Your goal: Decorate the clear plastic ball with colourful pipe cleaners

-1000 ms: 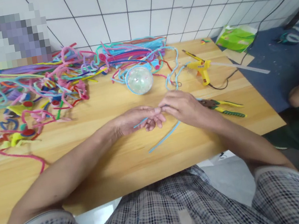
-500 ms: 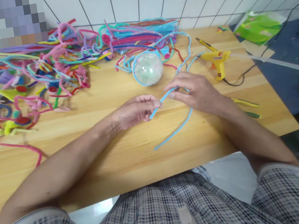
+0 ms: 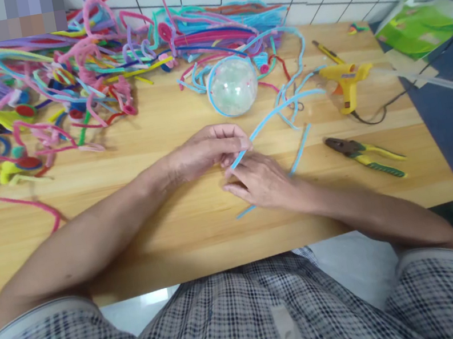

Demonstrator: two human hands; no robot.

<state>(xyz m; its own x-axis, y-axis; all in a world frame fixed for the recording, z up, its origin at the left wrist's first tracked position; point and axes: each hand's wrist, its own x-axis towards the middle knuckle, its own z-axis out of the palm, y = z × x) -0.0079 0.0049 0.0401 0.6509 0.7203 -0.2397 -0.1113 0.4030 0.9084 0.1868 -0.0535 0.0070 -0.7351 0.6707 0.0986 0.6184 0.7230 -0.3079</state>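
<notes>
My left hand (image 3: 218, 147) is closed, pinching a light blue pipe cleaner (image 3: 275, 110) near its lower end between thumb and fingers. The strip curves up and to the right over the table. Just below, my right hand (image 3: 263, 182) is by that lower end, its thumb held apart from the fingers; some fingertips are hidden. Another blue pipe cleaner (image 3: 302, 148) lies on the table, passing under my right hand. Behind the hands stands a clear round ball (image 3: 233, 86) with a blue pipe cleaner around its edge.
A heap of coloured pipe cleaners (image 3: 83, 89) spreads over the back left. To the right lie a yellow glue gun (image 3: 348, 82), pliers (image 3: 365, 155) and a yellow cutter (image 3: 327, 52). A green bag (image 3: 416, 31) is beyond the table's right edge. Tiled wall stands behind.
My right hand has let go of the strip's middle and moved left and down to its lower end. The pliers have come into fuller view. My left hand keeps its pinch.
</notes>
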